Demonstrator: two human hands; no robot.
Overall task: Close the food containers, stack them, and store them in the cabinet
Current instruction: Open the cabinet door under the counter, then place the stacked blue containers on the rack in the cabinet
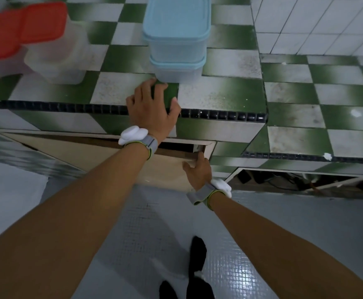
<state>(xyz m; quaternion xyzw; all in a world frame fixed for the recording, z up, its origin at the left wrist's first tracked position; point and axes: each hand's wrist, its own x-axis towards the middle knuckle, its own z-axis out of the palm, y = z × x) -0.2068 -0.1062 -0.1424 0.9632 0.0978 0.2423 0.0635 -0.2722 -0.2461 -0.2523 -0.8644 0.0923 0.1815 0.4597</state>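
Two clear containers with blue lids (177, 39) stand stacked on the checkered green and white counter (219, 93), lids shut. My left hand (152, 104) rests flat on the counter edge just in front of the stack, fingers spread, a fingertip near the lower container's base. Below the counter, my right hand (197, 169) grips the top corner of the beige cabinet door (115, 154), which stands ajar with a dark gap behind it. At the far left, two clear containers with red lids (25, 29) sit blurred on the counter.
A lower checkered counter (316, 126) extends to the right, with an open bay (295, 180) under it holding dark cables and clutter. White tiled wall at upper right. Grey tiled floor below, with my dark-socked feet (195, 266).
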